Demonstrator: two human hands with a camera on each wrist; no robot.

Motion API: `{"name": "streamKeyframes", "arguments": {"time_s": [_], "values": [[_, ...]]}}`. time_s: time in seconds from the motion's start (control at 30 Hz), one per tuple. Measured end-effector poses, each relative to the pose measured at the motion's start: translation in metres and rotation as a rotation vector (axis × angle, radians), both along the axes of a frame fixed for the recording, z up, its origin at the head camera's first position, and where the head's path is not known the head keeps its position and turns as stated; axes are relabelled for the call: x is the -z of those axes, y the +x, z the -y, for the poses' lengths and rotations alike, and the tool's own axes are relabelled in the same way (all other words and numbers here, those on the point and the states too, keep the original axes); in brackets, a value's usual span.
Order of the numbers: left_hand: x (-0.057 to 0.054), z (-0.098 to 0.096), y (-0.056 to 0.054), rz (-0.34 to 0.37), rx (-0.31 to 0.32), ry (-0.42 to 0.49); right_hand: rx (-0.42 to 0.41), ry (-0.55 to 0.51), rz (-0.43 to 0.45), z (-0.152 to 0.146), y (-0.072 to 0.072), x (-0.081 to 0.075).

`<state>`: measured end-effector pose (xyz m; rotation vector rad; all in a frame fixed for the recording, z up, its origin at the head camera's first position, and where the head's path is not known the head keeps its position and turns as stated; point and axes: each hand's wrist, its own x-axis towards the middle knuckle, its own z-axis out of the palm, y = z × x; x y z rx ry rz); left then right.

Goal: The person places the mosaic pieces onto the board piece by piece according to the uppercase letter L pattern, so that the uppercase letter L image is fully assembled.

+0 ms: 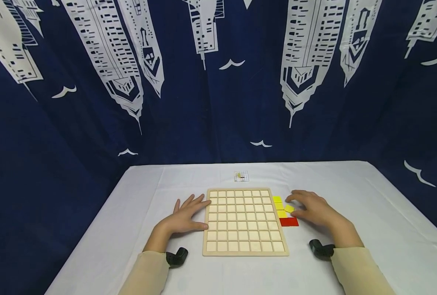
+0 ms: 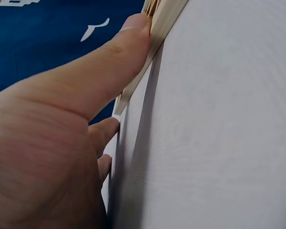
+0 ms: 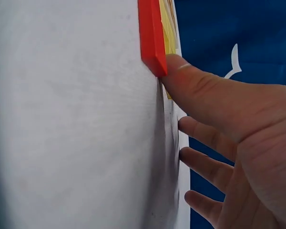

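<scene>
**Left hand, right hand: both low in frame, nothing clenched**

Head view: left forearm enters at bottom, left of center, angled up-right; fingers fanned, thumb apart. Right forearm enters bottom right, angled up-left; fingers slightly bent, thumb and index tips apart. Right wrist view: thumb uppermost, three fingers stacked below.
</scene>
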<state>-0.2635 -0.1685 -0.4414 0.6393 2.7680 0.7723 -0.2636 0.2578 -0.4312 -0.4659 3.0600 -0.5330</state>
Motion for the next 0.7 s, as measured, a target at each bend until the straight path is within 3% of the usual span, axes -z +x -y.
{"name": "streamKeyframes", "arguments": {"time_s": [0.3,0.7], "values": [[0.0039,-0.0042,-0.0009,-0.016,-0.029,0.038,0.027,-0.069,0.025,-0.0003,0.0001,0.0006],[0.0069,-0.0021,-0.0019,-0.030,0.010,0.046,0.084,-0.147,-0.021,0.0015,-0.0004,-0.0012]]}}
